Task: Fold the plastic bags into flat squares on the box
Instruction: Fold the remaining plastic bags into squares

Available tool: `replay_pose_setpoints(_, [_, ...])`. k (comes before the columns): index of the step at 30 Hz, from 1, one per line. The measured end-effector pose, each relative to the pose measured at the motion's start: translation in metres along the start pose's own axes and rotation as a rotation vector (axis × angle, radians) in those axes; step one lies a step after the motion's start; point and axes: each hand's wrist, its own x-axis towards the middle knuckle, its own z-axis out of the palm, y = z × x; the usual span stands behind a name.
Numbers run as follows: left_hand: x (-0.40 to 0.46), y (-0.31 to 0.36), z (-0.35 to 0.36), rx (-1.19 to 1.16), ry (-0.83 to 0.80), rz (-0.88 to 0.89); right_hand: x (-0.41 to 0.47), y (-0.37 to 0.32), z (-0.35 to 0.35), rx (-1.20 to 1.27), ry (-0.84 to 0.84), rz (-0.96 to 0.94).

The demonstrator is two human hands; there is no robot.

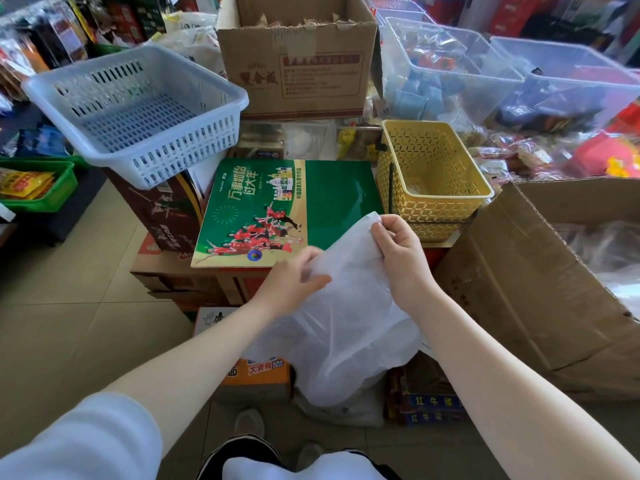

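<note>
A translucent white plastic bag (349,317) hangs in front of me, held up over the near edge of a green printed box (332,192). My right hand (398,247) pinches the bag's top corner. My left hand (294,278) grips the bag's left edge lower down. The bag's bottom drapes loosely toward the floor, over more white plastic (346,410) lying there. The green box top lies flat and bare.
A yellow lattice basket (429,174) stands right of the green box, a white slotted basket (138,109) at its left rear. A large open carton (540,289) holding plastic bags sits at right. A tall cardboard box (298,60) stands behind.
</note>
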Motion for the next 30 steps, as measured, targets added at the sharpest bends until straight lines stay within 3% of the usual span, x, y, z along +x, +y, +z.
replay_pose_setpoints(4, [-0.005,-0.019,-0.009,0.126,-0.058,-0.042,0.003,-0.002,-0.009,-0.158,0.120,-0.095])
replay_pose_setpoints(7, [-0.009,-0.035,-0.015,0.303,-0.247,-0.197,0.000,0.002,-0.007,-0.325,0.038,-0.125])
replay_pose_setpoints(9, [-0.009,-0.029,-0.016,0.247,-0.323,-0.213,-0.005,0.006,-0.001,-0.406,-0.044,-0.136])
replay_pose_setpoints(12, [0.003,0.011,-0.014,-0.154,-0.184,-0.057,-0.009,0.009,0.009,-0.442,-0.113,-0.170])
replay_pose_setpoints(16, [0.015,0.040,-0.011,-0.217,0.016,0.084,-0.011,0.002,0.011,-0.388,-0.122,-0.157])
replay_pose_setpoints(18, [0.013,0.035,-0.010,-0.210,0.086,0.051,-0.010,-0.001,0.001,-0.464,-0.178,-0.156])
replay_pose_setpoints(23, [0.002,0.013,-0.025,-0.279,0.346,-0.091,-0.005,0.018,-0.038,-0.974,-0.474,-0.041])
replay_pose_setpoints(26, [-0.004,-0.009,-0.035,-0.245,0.414,-0.169,-0.004,0.026,-0.052,-0.863,-0.354,0.102])
replay_pose_setpoints(30, [-0.007,-0.038,-0.036,0.062,0.294,-0.344,-0.005,0.018,-0.044,-0.590,-0.179,0.110])
